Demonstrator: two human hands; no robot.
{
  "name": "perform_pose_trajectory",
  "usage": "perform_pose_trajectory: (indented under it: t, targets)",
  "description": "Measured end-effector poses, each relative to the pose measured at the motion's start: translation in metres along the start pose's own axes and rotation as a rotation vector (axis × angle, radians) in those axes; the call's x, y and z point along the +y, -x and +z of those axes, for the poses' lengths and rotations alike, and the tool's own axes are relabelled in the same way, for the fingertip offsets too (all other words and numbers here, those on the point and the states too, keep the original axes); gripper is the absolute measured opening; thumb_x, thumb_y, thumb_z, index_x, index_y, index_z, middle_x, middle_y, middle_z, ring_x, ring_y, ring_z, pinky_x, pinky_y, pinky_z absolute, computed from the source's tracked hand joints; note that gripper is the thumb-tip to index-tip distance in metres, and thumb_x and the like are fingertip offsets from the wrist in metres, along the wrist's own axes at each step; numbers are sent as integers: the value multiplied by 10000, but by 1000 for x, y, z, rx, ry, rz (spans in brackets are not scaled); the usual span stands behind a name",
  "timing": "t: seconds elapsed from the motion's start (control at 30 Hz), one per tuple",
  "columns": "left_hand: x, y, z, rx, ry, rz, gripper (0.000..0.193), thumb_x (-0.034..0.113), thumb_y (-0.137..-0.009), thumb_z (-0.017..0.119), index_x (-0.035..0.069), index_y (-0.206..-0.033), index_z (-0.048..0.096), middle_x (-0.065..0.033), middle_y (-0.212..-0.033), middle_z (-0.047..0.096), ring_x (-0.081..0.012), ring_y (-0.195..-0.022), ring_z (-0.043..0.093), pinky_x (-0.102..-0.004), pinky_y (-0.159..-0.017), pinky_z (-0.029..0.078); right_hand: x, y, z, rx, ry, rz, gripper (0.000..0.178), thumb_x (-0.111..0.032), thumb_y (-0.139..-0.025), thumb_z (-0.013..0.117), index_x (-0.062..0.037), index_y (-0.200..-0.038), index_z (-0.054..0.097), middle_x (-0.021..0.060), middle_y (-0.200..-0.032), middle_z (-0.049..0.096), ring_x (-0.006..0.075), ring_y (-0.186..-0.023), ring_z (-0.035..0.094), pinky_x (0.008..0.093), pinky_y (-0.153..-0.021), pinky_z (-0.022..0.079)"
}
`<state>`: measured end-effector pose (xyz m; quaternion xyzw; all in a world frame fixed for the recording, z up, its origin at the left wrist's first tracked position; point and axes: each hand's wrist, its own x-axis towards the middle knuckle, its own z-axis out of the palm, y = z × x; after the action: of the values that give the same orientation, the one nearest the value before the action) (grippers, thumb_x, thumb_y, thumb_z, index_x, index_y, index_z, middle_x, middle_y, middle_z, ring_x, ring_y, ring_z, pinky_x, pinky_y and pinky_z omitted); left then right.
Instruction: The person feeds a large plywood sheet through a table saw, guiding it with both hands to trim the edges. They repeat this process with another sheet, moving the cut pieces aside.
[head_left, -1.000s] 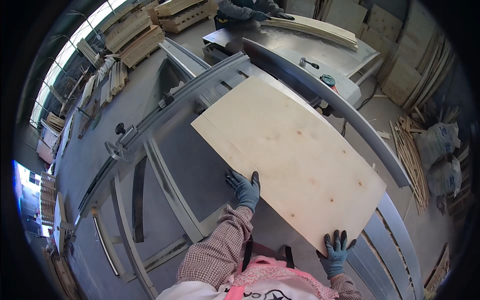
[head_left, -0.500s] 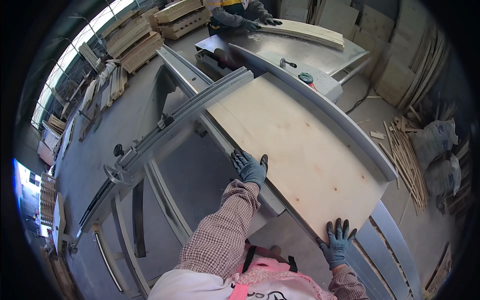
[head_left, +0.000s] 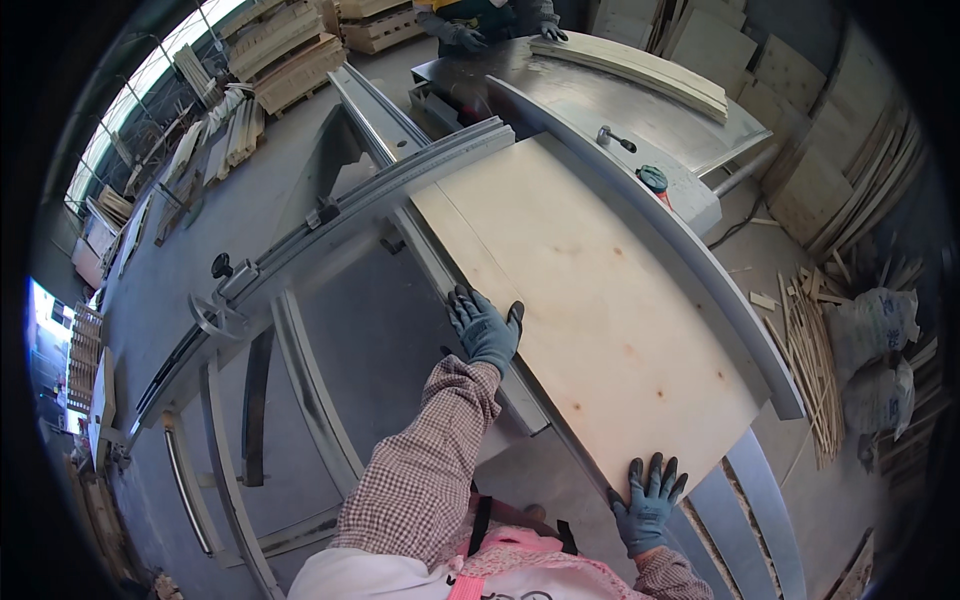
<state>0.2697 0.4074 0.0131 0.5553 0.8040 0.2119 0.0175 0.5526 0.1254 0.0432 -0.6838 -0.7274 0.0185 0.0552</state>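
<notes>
A wide pale plywood board [head_left: 590,290] lies flat on the panel saw's table. A thin line crosses it near its far end. My left hand [head_left: 485,328], in a grey-blue work glove with dark fingertips, rests at the board's left edge, fingers stretched out. At the board's near end my right hand [head_left: 648,507], gloved alike, lies with fingers spread over the edge. Along the board's right side runs a long metal fence [head_left: 690,260]. A metal crossbar [head_left: 390,190] of the sliding carriage lies by the far left corner.
Beyond the fence a co-worker [head_left: 485,20] stands by the steel table [head_left: 640,95], which bears long wood strips [head_left: 640,75]. Scrap strips [head_left: 812,360] and white sacks [head_left: 878,345] lie on the right. Slatted metal supports [head_left: 745,500] extend near my right hand. Wood stacks [head_left: 285,60] stand far left.
The view has turned slightly, shifting the scene. Both my hands keep their places on the board. The co-worker's hand has drawn back from the wood strips.
</notes>
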Motion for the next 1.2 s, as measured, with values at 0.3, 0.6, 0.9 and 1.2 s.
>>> perform_pose_trajectory:
  t: [0.3, 0.6, 0.9, 1.2]
  targets:
    - [4, 1, 0, -18, -4, -26, 926, 607, -843, 453, -92, -1402, 216, -283, -1486, 163, -386, -1408, 78, -480, -1137, 13, 3, 0, -1, -47, -15, -56, 742, -409, -788, 654, -79, -1391, 374, 278, -1470, 202, 508, -1362, 93, 611, -1095, 63]
    - [-31, -14, -22, -341, 324, 14, 942, 610, -834, 476, -26, -1447, 149, -222, -1522, 85, -334, -1422, 24, -417, -1149, 0, 4, 3, 5, 6, 22, -89, 751, -411, -801, 637, -79, -1409, 348, 277, -1470, 209, 499, -1364, 107, 595, -1101, 49]
    - [-152, 204, -76, -539, -110, -56, 1075, 625, -699, 650, -2, -1436, 184, -248, -1466, 232, -378, -1383, 172, -476, -1128, 107, 19, 7, 13, -7, 73, -61, 703, -441, -867, 535, -122, -1443, 289, 239, -1497, 176, 465, -1382, 85, 582, -1106, 22]
    - [-200, 246, -91, -417, -293, -93, 1003, 540, -630, 762, 55, -1367, 283, -172, -1392, 333, -336, -1326, 261, -515, -1115, 114, 14, 10, 19, 12, 89, -58, 712, -441, -857, 541, -160, -1452, 269, 200, -1506, 188, 437, -1387, 111, 565, -1115, 26]
